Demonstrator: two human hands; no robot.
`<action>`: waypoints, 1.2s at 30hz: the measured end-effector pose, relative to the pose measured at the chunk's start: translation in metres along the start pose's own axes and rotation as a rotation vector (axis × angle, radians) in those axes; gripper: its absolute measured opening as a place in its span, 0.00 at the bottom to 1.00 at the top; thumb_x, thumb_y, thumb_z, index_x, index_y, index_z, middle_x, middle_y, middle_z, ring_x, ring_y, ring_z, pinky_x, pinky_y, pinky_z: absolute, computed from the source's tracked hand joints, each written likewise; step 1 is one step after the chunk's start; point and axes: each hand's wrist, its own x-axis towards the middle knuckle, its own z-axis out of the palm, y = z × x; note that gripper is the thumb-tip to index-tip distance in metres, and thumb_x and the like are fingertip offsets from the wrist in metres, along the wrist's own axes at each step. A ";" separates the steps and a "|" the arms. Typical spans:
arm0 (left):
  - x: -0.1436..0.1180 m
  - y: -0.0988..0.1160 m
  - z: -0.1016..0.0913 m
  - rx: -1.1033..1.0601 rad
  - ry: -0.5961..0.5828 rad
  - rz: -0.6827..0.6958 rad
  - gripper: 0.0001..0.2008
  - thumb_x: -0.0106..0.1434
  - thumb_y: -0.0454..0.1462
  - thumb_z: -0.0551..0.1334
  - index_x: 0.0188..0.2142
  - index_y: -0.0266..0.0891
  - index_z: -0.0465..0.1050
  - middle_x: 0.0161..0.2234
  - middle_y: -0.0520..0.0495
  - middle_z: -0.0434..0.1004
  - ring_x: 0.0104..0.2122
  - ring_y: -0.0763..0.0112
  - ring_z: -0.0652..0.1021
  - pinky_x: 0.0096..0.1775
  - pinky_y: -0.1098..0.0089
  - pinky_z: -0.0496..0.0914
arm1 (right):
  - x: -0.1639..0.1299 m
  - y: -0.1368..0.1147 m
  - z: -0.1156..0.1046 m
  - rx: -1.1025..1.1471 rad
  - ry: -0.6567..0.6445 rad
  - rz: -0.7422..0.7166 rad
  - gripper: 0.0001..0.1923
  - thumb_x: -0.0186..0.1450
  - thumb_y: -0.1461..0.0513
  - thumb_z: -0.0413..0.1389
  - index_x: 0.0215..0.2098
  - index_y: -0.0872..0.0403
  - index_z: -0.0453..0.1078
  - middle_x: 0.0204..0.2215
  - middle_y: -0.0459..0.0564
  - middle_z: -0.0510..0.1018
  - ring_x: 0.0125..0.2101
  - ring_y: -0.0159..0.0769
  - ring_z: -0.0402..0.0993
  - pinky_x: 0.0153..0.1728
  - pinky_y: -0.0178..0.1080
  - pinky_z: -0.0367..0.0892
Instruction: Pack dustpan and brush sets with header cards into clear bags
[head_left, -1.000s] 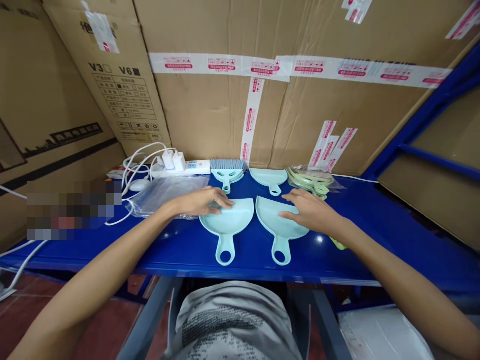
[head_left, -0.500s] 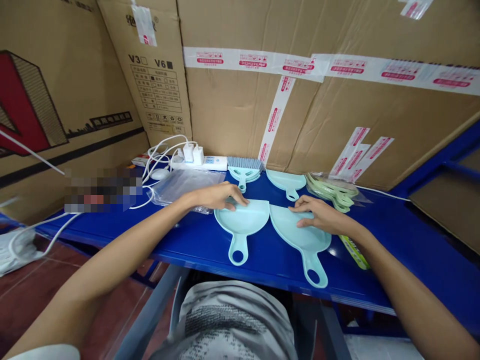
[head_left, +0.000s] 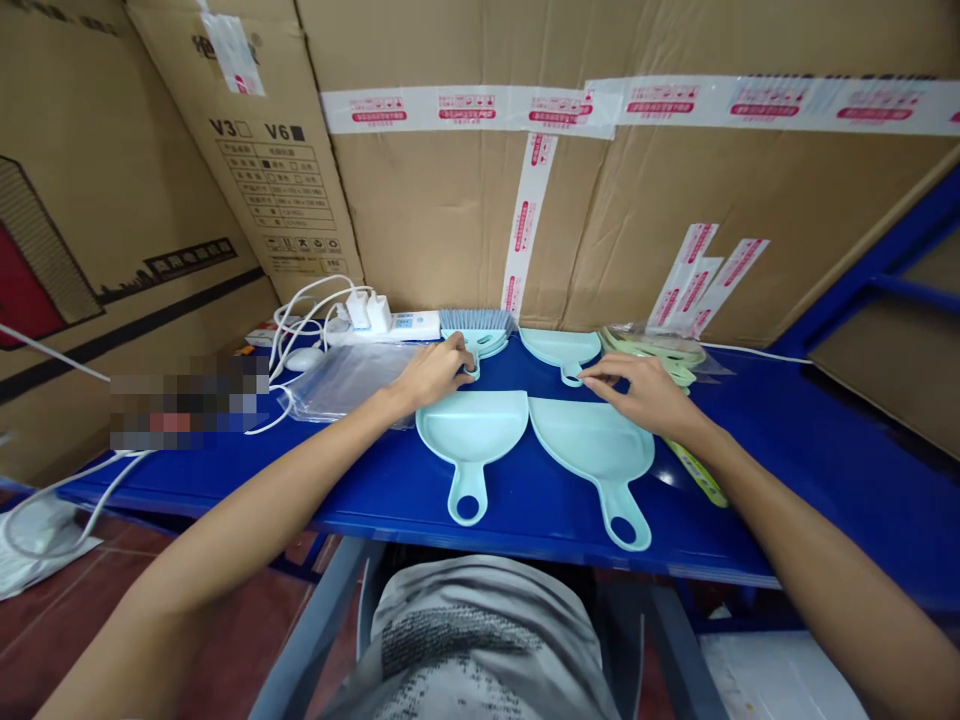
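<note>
Two pale teal dustpans lie side by side on the blue shelf (head_left: 787, 460), handles toward me: the left dustpan (head_left: 469, 435) and the right dustpan (head_left: 596, 450). Behind them lie a small teal brush (head_left: 480, 330) with grey bristles and a third dustpan (head_left: 561, 350). My left hand (head_left: 435, 370) reaches over the left dustpan, its fingers closing on the brush's handle. My right hand (head_left: 645, 395) reaches to the third dustpan's handle, fingertips touching it.
A stack of pale green pans in plastic wrap (head_left: 660, 355) lies at the back right. Clear plastic bags (head_left: 341, 375), a power strip (head_left: 390, 325) with chargers and white cables (head_left: 300, 320) sit at the left. Taped cardboard boxes (head_left: 600, 200) wall the back.
Both hands have left the two front dustpans and moved back: the left to the brush's handle, the right to the rear dustpan's handle. The head view shifted slightly.
</note>
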 end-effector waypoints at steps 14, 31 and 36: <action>0.003 0.006 -0.040 -0.330 0.592 0.037 0.04 0.70 0.36 0.65 0.39 0.37 0.77 0.44 0.44 0.75 0.36 0.69 0.77 0.39 0.67 0.76 | -0.004 -0.025 0.000 -0.021 0.274 -0.111 0.13 0.74 0.60 0.53 0.47 0.50 0.81 0.39 0.53 0.83 0.40 0.45 0.79 0.47 0.49 0.73; -0.100 0.120 -0.093 -0.413 0.575 0.409 0.09 0.73 0.30 0.63 0.46 0.45 0.80 0.42 0.45 0.85 0.41 0.65 0.86 0.40 0.67 0.82 | -0.071 -0.062 -0.008 -0.291 0.306 -0.280 0.27 0.75 0.65 0.55 0.68 0.37 0.67 0.67 0.51 0.74 0.59 0.47 0.77 0.57 0.51 0.73; -0.134 0.110 -0.106 -0.245 0.622 0.292 0.21 0.68 0.27 0.65 0.53 0.54 0.80 0.43 0.50 0.87 0.39 0.63 0.87 0.38 0.66 0.84 | -0.079 -0.044 -0.018 -0.166 0.304 -0.315 0.20 0.73 0.66 0.58 0.59 0.39 0.76 0.57 0.48 0.83 0.59 0.47 0.77 0.57 0.54 0.71</action>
